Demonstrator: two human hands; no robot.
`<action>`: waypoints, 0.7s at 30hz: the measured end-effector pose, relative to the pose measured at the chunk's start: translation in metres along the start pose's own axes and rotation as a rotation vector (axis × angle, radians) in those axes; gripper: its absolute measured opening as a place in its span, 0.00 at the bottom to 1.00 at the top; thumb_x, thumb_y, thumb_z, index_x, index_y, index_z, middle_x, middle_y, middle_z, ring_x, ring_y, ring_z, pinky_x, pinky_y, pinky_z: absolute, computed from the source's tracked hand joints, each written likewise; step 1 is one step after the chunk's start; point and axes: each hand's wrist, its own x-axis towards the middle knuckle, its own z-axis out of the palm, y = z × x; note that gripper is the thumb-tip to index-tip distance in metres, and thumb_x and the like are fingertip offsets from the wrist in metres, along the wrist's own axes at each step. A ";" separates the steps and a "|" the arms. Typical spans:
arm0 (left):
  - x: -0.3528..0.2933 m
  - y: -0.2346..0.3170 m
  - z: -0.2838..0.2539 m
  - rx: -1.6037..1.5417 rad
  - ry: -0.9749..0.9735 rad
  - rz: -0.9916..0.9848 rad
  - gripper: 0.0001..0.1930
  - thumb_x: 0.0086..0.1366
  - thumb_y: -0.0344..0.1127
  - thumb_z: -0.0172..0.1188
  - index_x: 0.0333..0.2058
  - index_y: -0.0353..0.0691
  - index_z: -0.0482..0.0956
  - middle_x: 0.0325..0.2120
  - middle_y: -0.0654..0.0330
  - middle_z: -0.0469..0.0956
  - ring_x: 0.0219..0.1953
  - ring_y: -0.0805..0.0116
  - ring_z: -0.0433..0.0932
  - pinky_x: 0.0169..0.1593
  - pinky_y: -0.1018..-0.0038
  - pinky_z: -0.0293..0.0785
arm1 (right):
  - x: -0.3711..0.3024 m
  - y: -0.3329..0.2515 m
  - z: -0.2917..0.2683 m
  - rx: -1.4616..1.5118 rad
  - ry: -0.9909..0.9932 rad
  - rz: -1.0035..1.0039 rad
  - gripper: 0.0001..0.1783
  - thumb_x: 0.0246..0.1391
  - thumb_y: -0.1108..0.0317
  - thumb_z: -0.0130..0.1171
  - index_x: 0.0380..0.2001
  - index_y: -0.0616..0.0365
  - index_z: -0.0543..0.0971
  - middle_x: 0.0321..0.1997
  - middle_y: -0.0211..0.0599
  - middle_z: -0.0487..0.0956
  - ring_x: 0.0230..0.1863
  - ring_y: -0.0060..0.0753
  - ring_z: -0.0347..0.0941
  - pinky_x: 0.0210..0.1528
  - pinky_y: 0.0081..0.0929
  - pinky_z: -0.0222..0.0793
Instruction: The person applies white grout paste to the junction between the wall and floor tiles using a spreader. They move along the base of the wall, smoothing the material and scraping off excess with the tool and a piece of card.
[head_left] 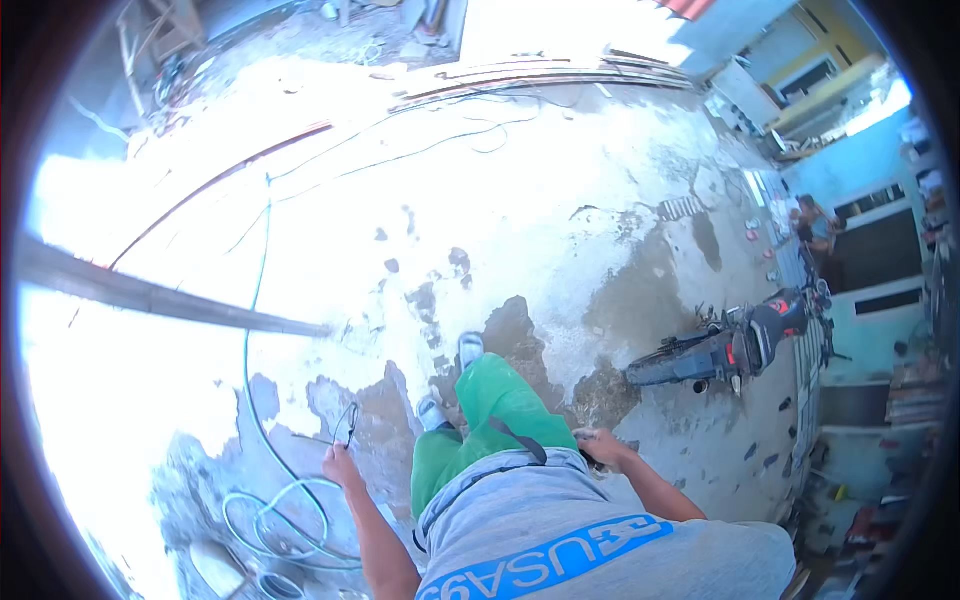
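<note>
My left hand (341, 467) is closed and held out to the left of my body, over the wet ground. A thin dark looped thing (349, 424) sticks up from its fingers, with a narrow straight part pointing left; whether it is bent wire cannot be made out. My right hand (600, 448) is beside my right hip, its fingers curled round something dark and small that is mostly hidden. Between the hands are my green trousers (508, 395), and my feet stand on pale, patchy ground.
A green hose (250, 350) runs down the left and coils near a bucket (280, 585). A grey post (170, 296) slants in from the left. To the right stands a parked motorcycle (735, 345); beyond it a person (818, 225) is near the building. Long boards (540, 80) lie across the back.
</note>
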 end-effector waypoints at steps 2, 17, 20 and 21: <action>-0.002 -0.039 0.019 0.105 -0.051 0.005 0.15 0.62 0.38 0.59 0.25 0.29 0.84 0.17 0.59 0.74 0.22 0.68 0.65 0.28 0.61 0.61 | -0.025 0.037 -0.001 0.270 -0.248 -0.034 0.25 0.69 0.60 0.59 0.68 0.47 0.78 0.35 0.26 0.85 0.28 0.17 0.74 0.31 0.22 0.71; 0.330 0.394 0.323 0.952 -0.528 0.223 0.12 0.70 0.47 0.62 0.43 0.51 0.88 0.40 0.58 0.89 0.43 0.55 0.89 0.43 0.59 0.82 | 0.210 -0.567 -0.141 -0.054 -0.107 -0.716 0.25 0.65 0.49 0.56 0.43 0.62 0.84 0.29 0.44 0.83 0.28 0.29 0.73 0.36 0.37 0.72; 0.385 0.448 0.348 0.978 -0.567 0.216 0.12 0.70 0.48 0.62 0.43 0.51 0.88 0.40 0.59 0.89 0.43 0.56 0.89 0.43 0.59 0.82 | 0.230 -0.631 -0.144 0.055 -0.037 -0.669 0.24 0.61 0.50 0.57 0.42 0.63 0.84 0.29 0.50 0.83 0.27 0.31 0.74 0.36 0.39 0.72; 0.405 0.464 0.364 0.994 -0.590 0.221 0.12 0.70 0.48 0.62 0.43 0.51 0.88 0.40 0.59 0.89 0.44 0.56 0.89 0.43 0.59 0.82 | 0.248 -0.650 -0.147 0.015 -0.034 -0.568 0.23 0.59 0.52 0.57 0.41 0.63 0.84 0.30 0.50 0.83 0.28 0.32 0.74 0.36 0.39 0.73</action>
